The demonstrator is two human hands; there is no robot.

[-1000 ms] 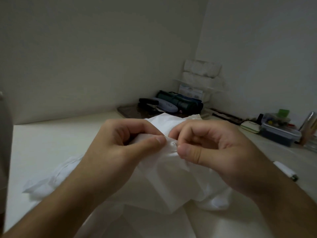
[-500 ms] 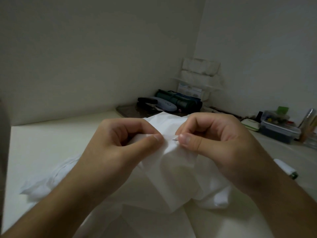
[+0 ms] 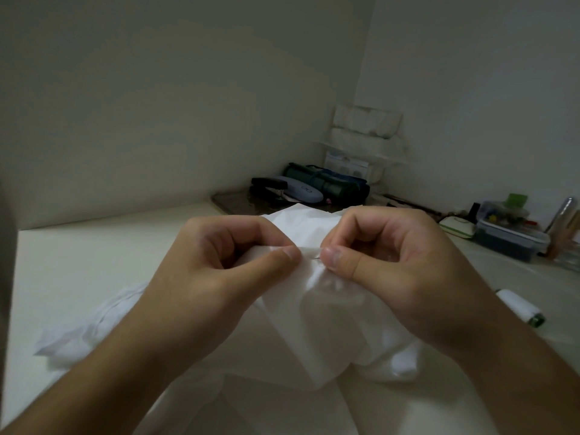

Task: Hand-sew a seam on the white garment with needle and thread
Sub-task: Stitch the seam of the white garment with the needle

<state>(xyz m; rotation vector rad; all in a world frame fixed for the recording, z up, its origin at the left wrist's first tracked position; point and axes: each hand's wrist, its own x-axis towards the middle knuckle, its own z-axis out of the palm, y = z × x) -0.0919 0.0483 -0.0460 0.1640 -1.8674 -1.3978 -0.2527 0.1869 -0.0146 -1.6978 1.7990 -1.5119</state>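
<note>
The white garment is bunched on the pale table in front of me. My left hand pinches a raised fold of it between thumb and curled fingers. My right hand pinches a thin needle at the fold's edge, right next to the left thumb; only a short dark tip of the needle shows. The thread is too fine to see. A white thread spool with a green end lies on the table to the right.
In the far corner lie a black stapler, a grey oval case and a dark green roll, below stacked white packs. At the right wall stand a lidded box of small items and a white-green case.
My right hand has risen a little and drawn back along the fold, and the needle tip now shows between the two thumbs. My left hand keeps its pinch on the fabric.
</note>
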